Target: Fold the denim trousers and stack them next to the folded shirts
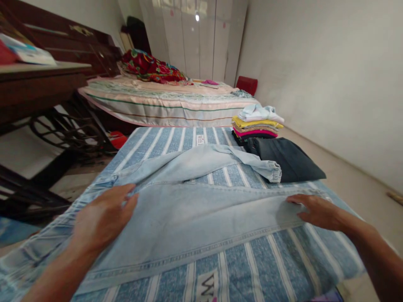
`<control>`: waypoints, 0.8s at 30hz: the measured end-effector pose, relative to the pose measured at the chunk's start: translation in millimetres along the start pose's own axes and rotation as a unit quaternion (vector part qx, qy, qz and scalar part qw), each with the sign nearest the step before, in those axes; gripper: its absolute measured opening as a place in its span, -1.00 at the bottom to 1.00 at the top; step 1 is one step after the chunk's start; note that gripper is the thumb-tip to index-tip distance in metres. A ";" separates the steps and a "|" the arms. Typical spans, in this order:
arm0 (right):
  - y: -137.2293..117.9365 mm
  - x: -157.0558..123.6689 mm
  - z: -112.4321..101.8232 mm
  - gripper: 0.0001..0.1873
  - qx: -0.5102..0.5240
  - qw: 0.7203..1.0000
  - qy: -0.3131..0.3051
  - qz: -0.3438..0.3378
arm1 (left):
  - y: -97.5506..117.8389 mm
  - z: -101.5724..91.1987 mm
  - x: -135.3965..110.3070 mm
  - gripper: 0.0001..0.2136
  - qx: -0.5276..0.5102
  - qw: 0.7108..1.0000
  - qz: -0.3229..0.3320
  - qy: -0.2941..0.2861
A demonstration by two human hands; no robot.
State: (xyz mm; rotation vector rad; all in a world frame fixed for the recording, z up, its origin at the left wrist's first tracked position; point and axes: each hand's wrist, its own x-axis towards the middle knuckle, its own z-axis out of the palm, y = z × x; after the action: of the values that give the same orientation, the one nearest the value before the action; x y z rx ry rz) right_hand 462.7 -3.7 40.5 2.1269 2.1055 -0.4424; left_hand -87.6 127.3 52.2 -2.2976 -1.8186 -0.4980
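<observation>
Pointing inward, left hand (102,214) and right hand (319,210) span pale jeans (201,214).

- Bench (252,268): covered with blue-and-white striped cloth (151,142).
- Light-blue jeans (189,209): spread out, legs parted, creased.
- Dark folded garment (288,159): right side, beside the jeans' far leg.
- Stack of folded clothes (256,125): far right corner.

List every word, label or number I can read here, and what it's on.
"With", on the far patch of the striped cover; anything after is unclear.
"W", on the near patch; the rest is cut off.
Too blurred to read: any print on the blue-and-white item at left.
</observation>
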 end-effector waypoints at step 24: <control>-82.3 84.5 -18.0 -0.77 -0.018 0.989 0.090 0.119 | 134.2 66.0 99.3 -0.60 0.061 0.931 0.230 -0.277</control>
State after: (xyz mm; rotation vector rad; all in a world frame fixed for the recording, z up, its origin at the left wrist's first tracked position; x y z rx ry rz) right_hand 382.6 84.7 43.4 2.4392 1.8906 -0.1906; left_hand 72.3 207.3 36.4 -2.8309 -1.3356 0.3604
